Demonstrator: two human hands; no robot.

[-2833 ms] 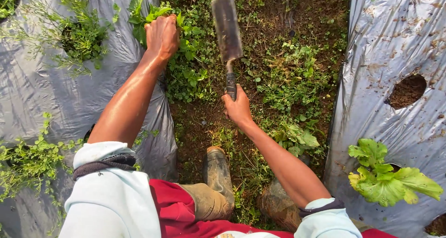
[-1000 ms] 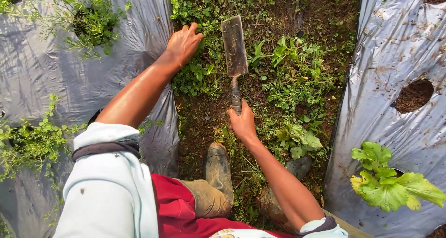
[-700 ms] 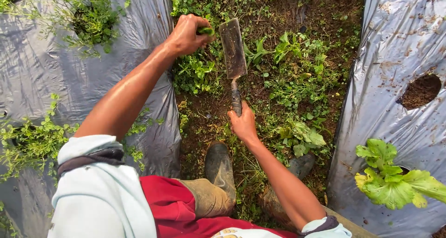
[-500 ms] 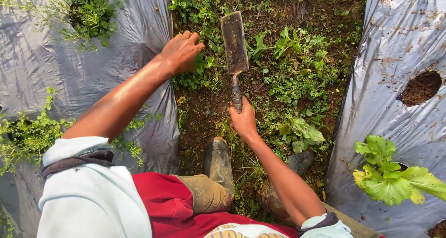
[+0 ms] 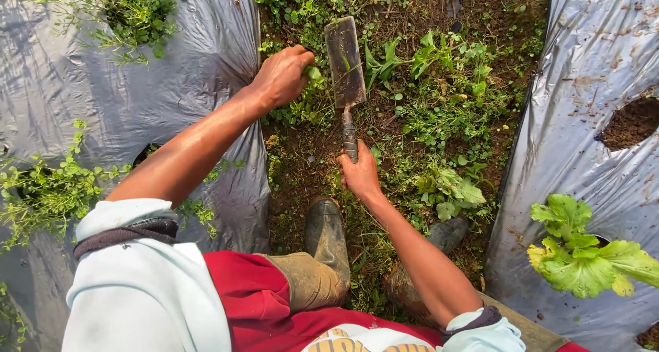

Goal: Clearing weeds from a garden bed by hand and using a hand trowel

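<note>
The left hand (image 5: pixel 281 76), spread flat half a second ago, is now bunched tight around a tuft of green weeds (image 5: pixel 312 77) just left of the flat-bladed weeding knife (image 5: pixel 345 63). The right hand (image 5: pixel 358 175) keeps its fist on the knife's handle, blade lying over the weedy furrow as before. Fingertips are buried in leaves; the blade's cutting edge is hard to make out.

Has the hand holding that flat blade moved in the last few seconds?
Hardly: the right hand stays above the muddy boot, gripping the blade.
</note>
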